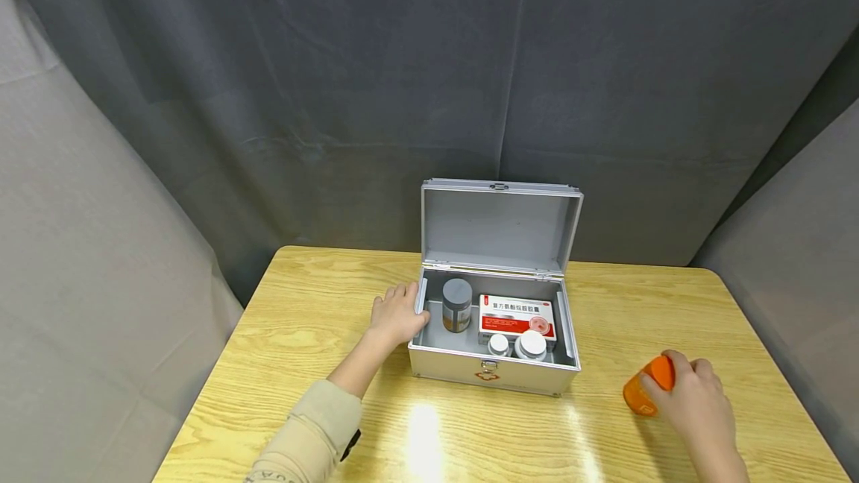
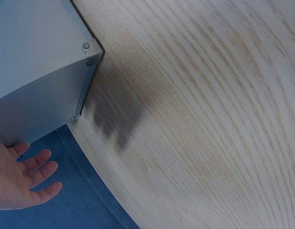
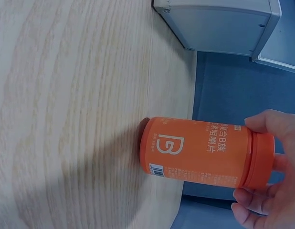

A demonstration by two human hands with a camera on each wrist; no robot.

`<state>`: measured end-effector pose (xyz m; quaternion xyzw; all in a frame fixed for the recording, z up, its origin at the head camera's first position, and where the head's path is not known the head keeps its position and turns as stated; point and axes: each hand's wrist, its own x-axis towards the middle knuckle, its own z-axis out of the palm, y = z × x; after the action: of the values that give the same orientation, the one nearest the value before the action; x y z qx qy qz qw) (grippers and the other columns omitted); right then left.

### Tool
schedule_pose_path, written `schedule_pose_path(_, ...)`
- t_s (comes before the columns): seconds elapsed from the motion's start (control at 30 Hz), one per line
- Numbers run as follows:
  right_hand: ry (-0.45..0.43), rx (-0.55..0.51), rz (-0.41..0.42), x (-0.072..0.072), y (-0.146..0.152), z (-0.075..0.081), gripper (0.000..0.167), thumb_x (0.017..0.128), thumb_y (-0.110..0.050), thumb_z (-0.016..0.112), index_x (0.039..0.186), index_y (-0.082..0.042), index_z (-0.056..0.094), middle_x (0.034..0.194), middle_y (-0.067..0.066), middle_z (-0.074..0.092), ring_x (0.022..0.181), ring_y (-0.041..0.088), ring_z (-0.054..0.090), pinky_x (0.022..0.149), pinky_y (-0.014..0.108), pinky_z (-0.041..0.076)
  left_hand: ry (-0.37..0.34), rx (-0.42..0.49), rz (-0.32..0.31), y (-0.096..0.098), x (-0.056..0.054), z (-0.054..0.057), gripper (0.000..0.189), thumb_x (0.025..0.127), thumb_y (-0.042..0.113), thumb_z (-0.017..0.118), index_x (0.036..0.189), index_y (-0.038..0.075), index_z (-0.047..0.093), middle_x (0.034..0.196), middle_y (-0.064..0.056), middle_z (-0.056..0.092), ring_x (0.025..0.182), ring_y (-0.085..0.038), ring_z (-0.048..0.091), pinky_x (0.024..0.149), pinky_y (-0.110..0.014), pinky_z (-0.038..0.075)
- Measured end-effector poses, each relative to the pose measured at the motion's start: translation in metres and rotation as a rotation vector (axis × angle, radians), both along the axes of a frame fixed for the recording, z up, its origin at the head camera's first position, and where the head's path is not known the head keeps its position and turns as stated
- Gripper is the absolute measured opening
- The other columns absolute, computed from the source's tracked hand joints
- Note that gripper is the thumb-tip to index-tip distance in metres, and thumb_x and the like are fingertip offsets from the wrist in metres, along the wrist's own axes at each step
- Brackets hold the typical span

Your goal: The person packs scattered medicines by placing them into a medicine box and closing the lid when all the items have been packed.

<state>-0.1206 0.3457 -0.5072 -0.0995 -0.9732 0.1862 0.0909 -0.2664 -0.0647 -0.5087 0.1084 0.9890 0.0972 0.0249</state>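
Note:
A silver metal case (image 1: 494,375) stands open in the middle of the wooden table (image 1: 309,334), its lid upright. Inside are a grey-capped jar (image 1: 457,305), a red and white medicine box (image 1: 517,317) and two white-capped bottles (image 1: 517,346). My left hand (image 1: 399,313) rests with straight fingers against the case's left wall (image 2: 37,81); the left hand (image 2: 21,179) shows open in the wrist view. To the right of the case, my right hand (image 1: 694,393) grips an orange bottle (image 1: 646,386) by its cap. The orange bottle (image 3: 200,151) stands on the table.
Grey fabric walls (image 1: 429,80) close in the table at the back and both sides. The table's right edge (image 1: 772,349) lies just beyond the orange bottle. Bare wood lies in front of the case (image 1: 429,431).

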Motion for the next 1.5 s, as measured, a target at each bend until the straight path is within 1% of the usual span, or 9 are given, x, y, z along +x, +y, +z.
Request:
schedule_pose_path(0.37, 0.105, 0.004, 0.005, -0.003, -0.005, 0.005, 0.054, 0.078, -0.029, 0.067, 0.111, 0.011, 0.052, 0.090, 0.033, 0.044, 0.067, 0.042, 0.049, 0.045, 0.045, 0.039, 0.001, -0.002, 0.003, 0.000, 0.000, 0.000, 0.062, 0.081, 0.043, 0.048, 0.133, 0.010, 0.039, 0.126, -0.014, 0.048, 0.114, -0.031, 0.045, 0.087, -0.048, 0.037)
schedule_pose_path(0.5, 0.143, 0.003, 0.005, -0.004, -0.009, 0.009, 0.052, 0.077, -0.028, 0.068, 0.110, 0.009, 0.053, 0.089, 0.030, 0.045, 0.068, 0.040, 0.048, 0.045, 0.043, 0.039, 0.002, -0.006, 0.003, 0.000, -0.001, -0.001, 0.061, 0.081, 0.043, 0.048, 0.132, 0.010, 0.039, 0.125, -0.013, 0.049, 0.113, -0.030, 0.045, 0.086, -0.047, 0.038)
schedule_pose_path(0.8, 0.193, 0.017, 0.021, -0.010, -0.014, 0.019, 0.051, 0.075, -0.028, 0.067, 0.110, 0.006, 0.054, 0.089, 0.029, 0.045, 0.068, 0.039, 0.048, 0.046, 0.045, 0.038, 0.002, -0.007, 0.003, 0.000, -0.001, -0.002, 0.062, 0.081, 0.043, 0.047, 0.133, 0.011, 0.038, 0.127, -0.013, 0.048, 0.114, -0.030, 0.045, 0.087, -0.048, 0.037)
schedule_pose_path(1.07, 0.256, 0.010, 0.034, -0.016, -0.025, 0.035, 0.046, 0.074, -0.025, 0.065, 0.109, 0.004, 0.056, 0.091, 0.027, 0.046, 0.068, 0.038, 0.048, 0.046, 0.040, 0.036, -0.004, -0.002, 0.004, 0.000, -0.001, -0.002, 0.062, 0.083, 0.043, 0.048, 0.135, 0.010, 0.037, 0.129, -0.014, 0.047, 0.117, -0.031, 0.043, 0.089, -0.049, 0.036)
schedule_pose_path(1.17, 0.270, 0.005, 0.044, -0.018, -0.028, 0.042, 0.045, 0.074, -0.024, 0.064, 0.109, 0.004, 0.056, 0.093, 0.028, 0.045, 0.071, 0.039, 0.047, 0.047, 0.039, 0.035, -0.002, -0.005, 0.003, 0.000, -0.001, -0.001, 0.062, 0.082, 0.043, 0.048, 0.134, 0.011, 0.038, 0.128, -0.014, 0.047, 0.116, -0.031, 0.044, 0.089, -0.049, 0.037)
schedule_pose_path(1.33, 0.267, -0.002, 0.056, -0.024, -0.037, 0.054, 0.047, 0.075, -0.024, 0.063, 0.113, 0.003, 0.054, 0.097, 0.030, 0.045, 0.077, 0.040, 0.045, 0.050, 0.039, 0.035, -0.003, -0.002, 0.004, 0.000, -0.001, -0.001, 0.062, 0.082, 0.043, 0.048, 0.134, 0.010, 0.038, 0.128, -0.014, 0.048, 0.115, -0.031, 0.044, 0.088, -0.049, 0.037)
schedule_pose_path(1.5, 0.316, -0.012, 0.063, -0.029, -0.047, 0.064, 0.046, 0.074, -0.022, 0.063, 0.113, 0.001, 0.055, 0.096, 0.028, 0.045, 0.078, 0.038, 0.043, 0.052, 0.038, 0.033, -0.009, 0.001, 0.004, 0.000, 0.001, 0.002, 0.062, 0.082, 0.042, 0.049, 0.133, 0.010, 0.039, 0.127, -0.014, 0.048, 0.115, -0.031, 0.044, 0.089, -0.049, 0.036)
